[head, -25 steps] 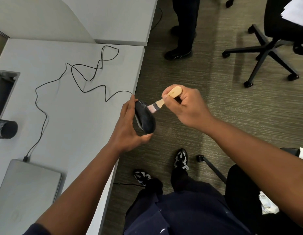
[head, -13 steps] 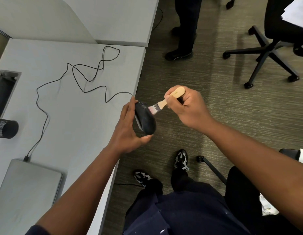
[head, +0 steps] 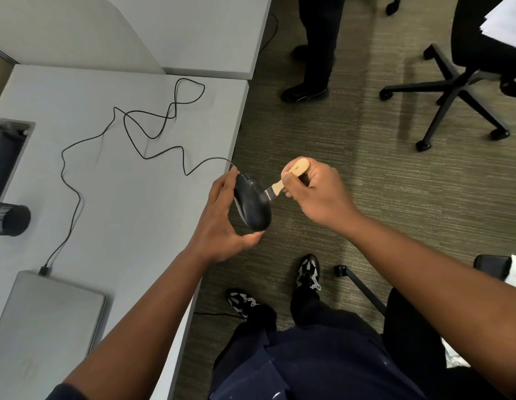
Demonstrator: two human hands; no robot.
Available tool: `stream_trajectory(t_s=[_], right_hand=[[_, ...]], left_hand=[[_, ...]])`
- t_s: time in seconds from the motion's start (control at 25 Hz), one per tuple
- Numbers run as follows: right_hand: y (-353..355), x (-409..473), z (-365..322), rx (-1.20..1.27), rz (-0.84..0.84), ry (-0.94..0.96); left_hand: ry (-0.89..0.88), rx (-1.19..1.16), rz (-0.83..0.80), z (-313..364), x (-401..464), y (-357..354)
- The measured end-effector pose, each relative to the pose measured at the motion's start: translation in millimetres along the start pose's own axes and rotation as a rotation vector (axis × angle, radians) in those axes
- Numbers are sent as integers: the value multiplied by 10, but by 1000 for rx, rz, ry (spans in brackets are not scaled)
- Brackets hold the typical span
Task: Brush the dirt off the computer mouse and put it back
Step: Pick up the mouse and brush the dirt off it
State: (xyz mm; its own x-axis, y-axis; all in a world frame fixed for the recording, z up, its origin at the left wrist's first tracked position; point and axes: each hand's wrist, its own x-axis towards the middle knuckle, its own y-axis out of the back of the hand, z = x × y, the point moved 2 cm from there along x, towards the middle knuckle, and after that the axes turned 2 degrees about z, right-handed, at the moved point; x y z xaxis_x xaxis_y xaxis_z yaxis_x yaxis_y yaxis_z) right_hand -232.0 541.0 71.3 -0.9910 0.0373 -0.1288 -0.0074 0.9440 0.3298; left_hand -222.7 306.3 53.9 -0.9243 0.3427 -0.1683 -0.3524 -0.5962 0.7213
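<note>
While the left hand (head: pixel 222 215) grips the black computer mouse (head: pixel 252 204) just past the edge of the grey surface (head: pixel 130 197), above the carpet, the right hand (head: pixel 317 194) sits at the mouse's 3 o'clock, closed around a wooden-handled brush (head: pixel 291 176). The brush's bristle end touches the mouse's upper right side. From the mouse's 12 o'clock tip a black cable (head: pixel 130 134) loops off toward 10 o'clock across the surface, ending at a closed laptop (head: pixel 46 321).

One head-worn view — looking steeply down, close over the desk (head: pixel 130 197) edge and carpet (head: pixel 395 197).
</note>
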Motion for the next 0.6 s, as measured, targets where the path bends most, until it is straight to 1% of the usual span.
stream_trajectory(t_s=[0.2,0.44,0.6], right_hand=[[0,-38,-7,66,9,-28],[20,-46,-9,70,17,-36],[13,-69,9,81,12,-40]], left_hand=[[-2,-10,-15,-7,-2,-12],[-49,-53,24,-1,4,-26],[-43,-72,-15,-6,6,-25]])
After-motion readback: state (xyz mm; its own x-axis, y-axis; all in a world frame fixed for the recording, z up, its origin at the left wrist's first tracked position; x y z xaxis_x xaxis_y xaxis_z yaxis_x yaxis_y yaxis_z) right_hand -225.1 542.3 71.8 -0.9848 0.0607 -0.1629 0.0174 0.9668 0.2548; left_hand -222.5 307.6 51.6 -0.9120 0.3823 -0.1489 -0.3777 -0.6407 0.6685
